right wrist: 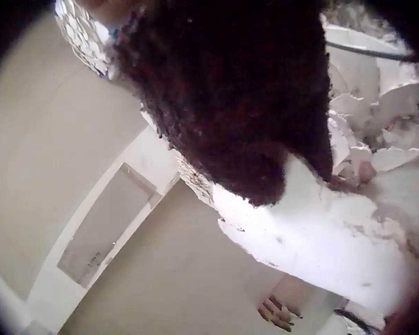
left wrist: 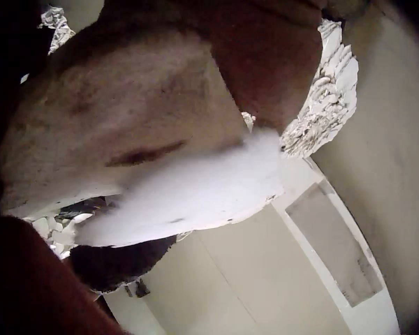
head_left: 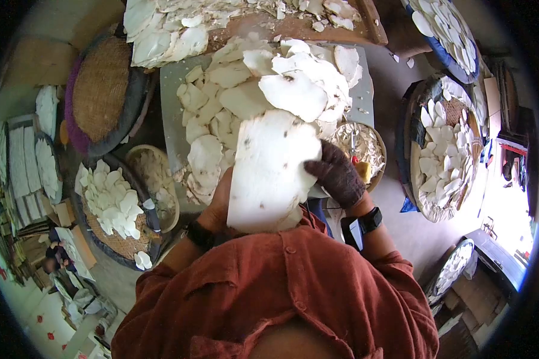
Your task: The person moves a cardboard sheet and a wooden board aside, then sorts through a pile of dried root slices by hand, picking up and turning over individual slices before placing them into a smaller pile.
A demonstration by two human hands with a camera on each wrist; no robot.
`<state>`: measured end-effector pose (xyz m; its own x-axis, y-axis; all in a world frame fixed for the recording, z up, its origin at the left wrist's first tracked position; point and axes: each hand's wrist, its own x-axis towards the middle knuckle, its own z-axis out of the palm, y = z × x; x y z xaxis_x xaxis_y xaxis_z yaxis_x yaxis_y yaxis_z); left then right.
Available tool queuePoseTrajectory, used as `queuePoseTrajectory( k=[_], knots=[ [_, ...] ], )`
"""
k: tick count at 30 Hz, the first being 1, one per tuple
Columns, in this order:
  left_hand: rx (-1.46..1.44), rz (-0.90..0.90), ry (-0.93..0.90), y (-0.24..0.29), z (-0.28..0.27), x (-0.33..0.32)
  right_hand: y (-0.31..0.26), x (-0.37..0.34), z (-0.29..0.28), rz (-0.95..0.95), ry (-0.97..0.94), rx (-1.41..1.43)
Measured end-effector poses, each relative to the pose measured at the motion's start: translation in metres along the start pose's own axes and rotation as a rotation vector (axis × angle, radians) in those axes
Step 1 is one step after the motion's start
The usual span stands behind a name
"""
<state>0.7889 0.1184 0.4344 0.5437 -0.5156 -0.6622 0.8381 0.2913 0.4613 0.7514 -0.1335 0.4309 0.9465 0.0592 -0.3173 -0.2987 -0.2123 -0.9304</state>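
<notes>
A large, flat white slab (head_left: 272,173) with scattered brown spots is held between both hands, close in front of the red-brown shirt. The bare left hand (head_left: 220,194) grips its left edge, its fingers mostly hidden by the slab. On the opposite edge is the right hand (head_left: 339,176), in a dark knitted glove, with its thumb over the top face. Seen from the right wrist, the glove (right wrist: 223,98) covers part of the slab (right wrist: 314,237), whose edge is rough and chipped. Beyond the slab lies a heap of irregular white pieces (head_left: 239,78).
The heap lies on a grey board (head_left: 172,119). Beside the right hand stands a tub (head_left: 384,161) of shavings. Round trays of white slices stand left and right, including one tray (head_left: 406,155). A wooden board (head_left: 374,21) with more pieces is at the far side.
</notes>
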Motion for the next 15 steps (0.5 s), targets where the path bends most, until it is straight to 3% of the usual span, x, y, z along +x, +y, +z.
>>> queuePoseTrajectory(
  k=[1,2,3,4,5,6,10,12,13,14,15],
  knots=[
    [0.104,0.05,0.026,0.006,0.008,-0.003,0.014,0.004,-0.009,-0.204,0.024,-0.342],
    [0.033,0.037,-0.016,0.001,0.001,0.002,0.026,0.008,-0.016,-0.408,0.044,-0.683],
    [-0.038,0.021,-0.056,-0.004,-0.007,0.006,0.021,0.012,-0.02,-0.434,0.136,-0.638],
    [-0.284,-0.052,-0.162,-0.004,-0.009,0.01,0.038,0.02,-0.021,-0.414,0.219,-0.666],
    [-0.455,-0.187,-0.339,-0.009,-0.007,0.006,0.06,0.031,-0.02,-0.444,0.315,-0.521],
    [-0.516,-0.135,-0.414,-0.01,-0.003,0.006,0.041,0.04,-0.026,-0.328,0.274,-0.686],
    [-0.551,-0.069,-0.32,-0.011,-0.005,0.009,0.065,0.082,-0.022,0.187,0.173,0.249],
    [-0.537,0.002,-0.294,-0.002,-0.01,0.017,0.052,0.07,-0.013,0.344,0.101,1.215],
    [-0.529,0.033,-0.278,0.006,-0.011,0.02,0.055,0.069,-0.01,0.268,-0.112,1.228],
    [-0.521,0.064,-0.263,0.013,-0.012,0.023,0.05,0.057,-0.009,0.172,-0.197,1.014],
    [-0.476,0.1,-0.285,0.02,-0.013,0.027,0.047,0.05,-0.004,0.275,-0.13,0.902]
  ],
)
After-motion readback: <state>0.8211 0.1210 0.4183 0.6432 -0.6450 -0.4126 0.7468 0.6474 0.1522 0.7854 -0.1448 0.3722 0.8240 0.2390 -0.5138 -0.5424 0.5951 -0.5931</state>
